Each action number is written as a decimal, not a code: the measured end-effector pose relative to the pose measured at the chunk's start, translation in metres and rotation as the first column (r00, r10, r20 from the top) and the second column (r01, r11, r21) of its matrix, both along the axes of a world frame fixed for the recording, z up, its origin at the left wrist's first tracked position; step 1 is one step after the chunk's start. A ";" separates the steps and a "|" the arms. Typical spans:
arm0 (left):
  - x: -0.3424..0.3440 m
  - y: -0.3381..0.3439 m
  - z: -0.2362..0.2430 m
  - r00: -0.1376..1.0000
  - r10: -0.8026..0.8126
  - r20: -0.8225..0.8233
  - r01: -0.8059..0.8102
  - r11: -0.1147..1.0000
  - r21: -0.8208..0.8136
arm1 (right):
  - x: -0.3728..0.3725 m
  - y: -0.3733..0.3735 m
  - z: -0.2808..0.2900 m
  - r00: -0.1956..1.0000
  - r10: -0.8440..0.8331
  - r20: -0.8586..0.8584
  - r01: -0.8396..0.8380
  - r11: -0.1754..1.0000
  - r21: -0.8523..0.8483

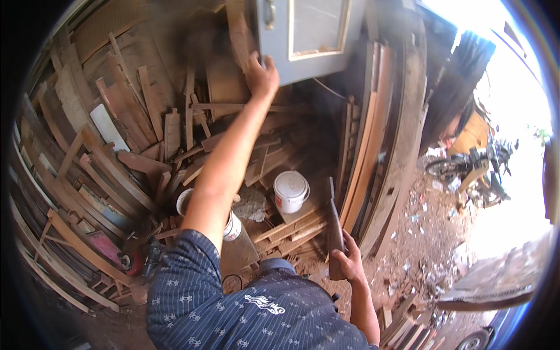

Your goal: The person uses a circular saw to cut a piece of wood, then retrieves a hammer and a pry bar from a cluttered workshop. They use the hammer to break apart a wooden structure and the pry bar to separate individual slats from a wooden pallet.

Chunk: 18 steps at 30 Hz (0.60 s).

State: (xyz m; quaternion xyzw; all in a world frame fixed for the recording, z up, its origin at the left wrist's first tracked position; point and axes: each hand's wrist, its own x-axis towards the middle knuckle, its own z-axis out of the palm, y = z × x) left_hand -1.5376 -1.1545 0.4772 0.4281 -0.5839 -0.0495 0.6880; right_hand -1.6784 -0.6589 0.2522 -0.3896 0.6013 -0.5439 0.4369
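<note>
My left arm stretches up and forward. Its hand (262, 76) closes around the lower corner of a grey door (277, 44), which has a metal pull handle and a cream-framed pane. Beside these fingers is a brown board (239, 32), partly blurred; whether they touch it too is unclear. Low on the right, my right hand (351, 258) grips a long, dark-brown flat piece (333, 233), held upright. It is broad at the bottom and narrows to a thin grey upper end; its exact kind does not show.
A lidded white bucket (291, 195) stands on stacked planks (294, 230). Another white container (233, 226) is partly behind my left arm. Scrap timber (116, 105) leans along the left, and tall posts (391, 128) rise on the right. Outside are a motorbike (472, 169) and littered ground (402, 233).
</note>
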 end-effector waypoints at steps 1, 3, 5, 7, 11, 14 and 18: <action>-0.005 0.014 -0.004 0.998 -0.053 -0.032 0.053 0.999 -0.003 | 0.000 -0.018 0.022 0.997 0.079 0.011 -0.079 0.997 0.020; -0.021 0.059 -0.005 0.980 -0.184 -0.080 0.178 0.981 -0.071 | -0.003 -0.055 0.037 0.986 0.157 -0.051 -0.158 0.987 -0.026; -0.034 0.100 -0.002 0.964 -0.262 -0.047 0.251 0.954 -0.166 | 0.001 -0.092 0.045 0.970 0.221 -0.101 -0.229 0.971 -0.074; -0.053 0.132 -0.001 0.953 -0.304 0.010 0.299 0.930 -0.214 | -0.001 -0.127 0.044 0.961 0.237 -0.141 -0.254 0.960 -0.118; -0.077 0.170 0.011 0.868 -0.496 0.041 0.493 0.846 -0.205 | 0.003 -0.190 0.072 0.970 0.218 -0.104 -0.234 0.953 -0.192; -0.094 0.186 0.016 0.784 -0.616 0.076 0.619 0.767 -0.168 | -0.003 -0.223 0.092 0.952 0.219 -0.215 -0.258 0.951 -0.172; -0.125 0.206 0.014 0.675 -0.692 0.254 0.732 0.673 -0.112 | -0.010 -0.253 0.101 0.932 -0.076 -0.355 -0.077 0.914 -0.398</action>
